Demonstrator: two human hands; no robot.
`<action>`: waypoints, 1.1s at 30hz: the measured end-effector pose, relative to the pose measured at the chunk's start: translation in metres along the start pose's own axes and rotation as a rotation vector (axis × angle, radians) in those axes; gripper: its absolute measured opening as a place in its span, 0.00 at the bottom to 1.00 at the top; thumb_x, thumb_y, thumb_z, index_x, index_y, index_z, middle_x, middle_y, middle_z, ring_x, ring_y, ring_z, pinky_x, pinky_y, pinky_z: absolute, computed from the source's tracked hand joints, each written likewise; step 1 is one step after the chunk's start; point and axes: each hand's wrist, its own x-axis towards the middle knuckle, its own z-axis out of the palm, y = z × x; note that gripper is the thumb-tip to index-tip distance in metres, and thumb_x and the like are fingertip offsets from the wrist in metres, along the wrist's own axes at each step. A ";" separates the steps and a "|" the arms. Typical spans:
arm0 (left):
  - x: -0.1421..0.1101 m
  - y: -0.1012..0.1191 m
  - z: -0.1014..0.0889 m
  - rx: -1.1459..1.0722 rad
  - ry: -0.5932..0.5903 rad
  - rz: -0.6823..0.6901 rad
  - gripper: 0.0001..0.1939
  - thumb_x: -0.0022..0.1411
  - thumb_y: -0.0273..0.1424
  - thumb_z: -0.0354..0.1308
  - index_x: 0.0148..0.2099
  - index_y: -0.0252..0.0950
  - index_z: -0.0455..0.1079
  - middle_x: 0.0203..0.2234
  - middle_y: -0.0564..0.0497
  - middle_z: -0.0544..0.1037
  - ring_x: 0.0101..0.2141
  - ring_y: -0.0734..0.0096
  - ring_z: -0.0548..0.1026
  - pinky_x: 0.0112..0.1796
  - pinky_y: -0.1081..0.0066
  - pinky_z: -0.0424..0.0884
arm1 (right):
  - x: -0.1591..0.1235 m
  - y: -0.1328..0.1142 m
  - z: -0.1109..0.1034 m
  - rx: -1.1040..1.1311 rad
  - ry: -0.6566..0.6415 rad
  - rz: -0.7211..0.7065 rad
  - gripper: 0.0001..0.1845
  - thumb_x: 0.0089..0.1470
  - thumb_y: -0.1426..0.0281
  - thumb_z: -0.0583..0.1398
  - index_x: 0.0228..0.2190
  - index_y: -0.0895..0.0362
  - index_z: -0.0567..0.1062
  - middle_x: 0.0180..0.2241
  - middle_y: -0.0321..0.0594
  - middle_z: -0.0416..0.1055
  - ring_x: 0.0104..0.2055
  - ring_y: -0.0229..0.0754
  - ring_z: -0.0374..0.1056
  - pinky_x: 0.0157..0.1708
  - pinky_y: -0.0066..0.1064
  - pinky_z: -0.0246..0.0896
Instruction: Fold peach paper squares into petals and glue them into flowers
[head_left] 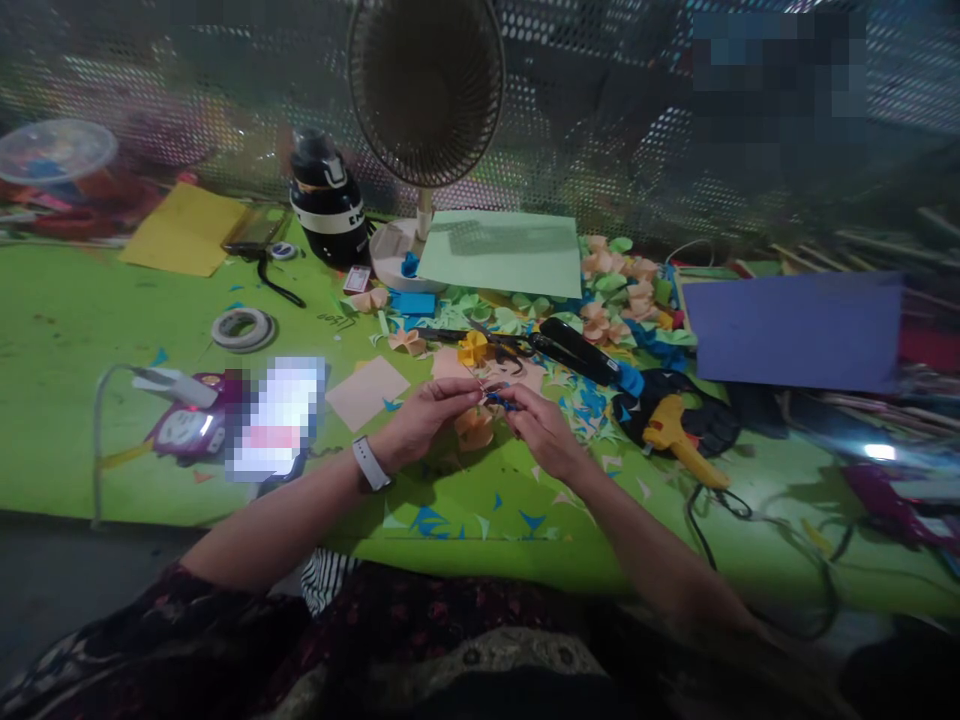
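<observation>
1. Left hand (424, 420) and right hand (551, 430) — fingertips pinched on a small blue piece (501, 401), above the green table (82, 350);
2. just beyond — yellow paper flower (473, 348), scissors (511, 344), black stapler (577, 352);
3. rightward, glue gun (684, 445).

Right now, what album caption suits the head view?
Left hand and right hand meet at a small blue piece, near paper flowers.

The fan (426, 90) stands behind the fingers (454, 392), glue gun (666, 425) right, tape (259, 341) left.
</observation>
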 end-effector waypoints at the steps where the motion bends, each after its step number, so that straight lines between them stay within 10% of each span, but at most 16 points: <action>1: 0.000 0.000 0.000 0.014 0.001 0.007 0.15 0.43 0.31 0.76 0.36 0.35 0.81 0.37 0.48 0.84 0.38 0.71 0.80 0.47 0.70 0.72 | 0.000 0.000 0.000 0.004 -0.001 0.002 0.17 0.53 0.71 0.51 0.42 0.57 0.75 0.27 0.34 0.68 0.26 0.37 0.59 0.29 0.30 0.53; 14: -0.003 0.002 0.005 0.140 -0.012 0.094 0.15 0.41 0.36 0.77 0.32 0.37 0.82 0.37 0.46 0.85 0.40 0.63 0.81 0.52 0.61 0.72 | -0.003 -0.008 -0.001 0.115 -0.080 0.001 0.14 0.51 0.71 0.51 0.37 0.56 0.73 0.20 0.29 0.55 0.22 0.36 0.51 0.25 0.29 0.48; 33: -0.005 0.002 0.005 0.185 0.008 0.121 0.15 0.44 0.37 0.75 0.34 0.37 0.82 0.39 0.46 0.84 0.44 0.63 0.80 0.54 0.61 0.70 | -0.004 -0.010 -0.002 0.094 -0.101 -0.003 0.14 0.52 0.71 0.50 0.36 0.57 0.73 0.25 0.32 0.62 0.26 0.37 0.55 0.28 0.30 0.49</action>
